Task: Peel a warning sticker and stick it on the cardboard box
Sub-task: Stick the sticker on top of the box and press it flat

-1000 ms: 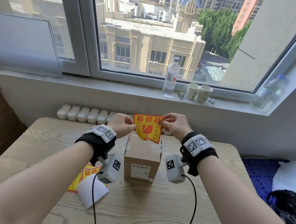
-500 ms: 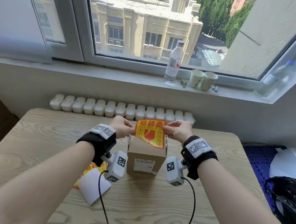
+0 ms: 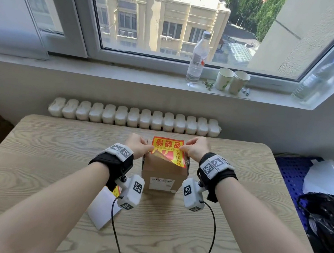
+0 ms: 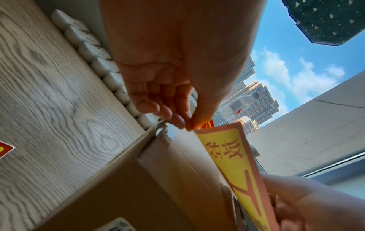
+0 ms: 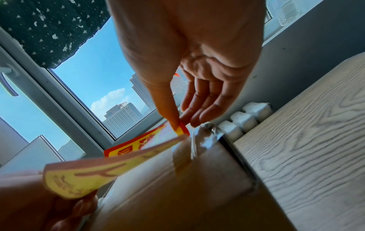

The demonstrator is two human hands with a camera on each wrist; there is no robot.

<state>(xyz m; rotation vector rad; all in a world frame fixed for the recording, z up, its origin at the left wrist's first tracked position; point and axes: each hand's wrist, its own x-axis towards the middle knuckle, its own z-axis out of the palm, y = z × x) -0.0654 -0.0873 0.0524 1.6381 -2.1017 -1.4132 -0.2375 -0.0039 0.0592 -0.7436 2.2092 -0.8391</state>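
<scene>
A yellow and red warning sticker [image 3: 168, 150] hangs over the top of a small cardboard box [image 3: 162, 172] standing mid-table. My left hand [image 3: 139, 147] pinches the sticker's left edge and my right hand [image 3: 195, 150] pinches its right edge. The sticker's far part lies at the box's back top edge while its near part curls up off the top. In the left wrist view thumb and fingers of the left hand [image 4: 187, 125] nip the sticker [image 4: 233, 164] above the box [image 4: 158, 179]. The right wrist view shows the right hand [image 5: 178, 125] nipping the sticker [image 5: 94, 173] corner over the box [image 5: 187, 195].
A white backing sheet [image 3: 103, 208] and more stickers [image 3: 116, 191] lie on the wooden table [image 3: 57, 156] left of the box. A radiator [image 3: 134, 117] runs behind the table. On the windowsill stand a water bottle [image 3: 198, 60] and two paper cups [image 3: 232, 80]. A black bag [image 3: 324, 219] sits at the right.
Both hands have carried the sticker down and away from me, from mid-air onto the top of the box; its far edge now meets the box.
</scene>
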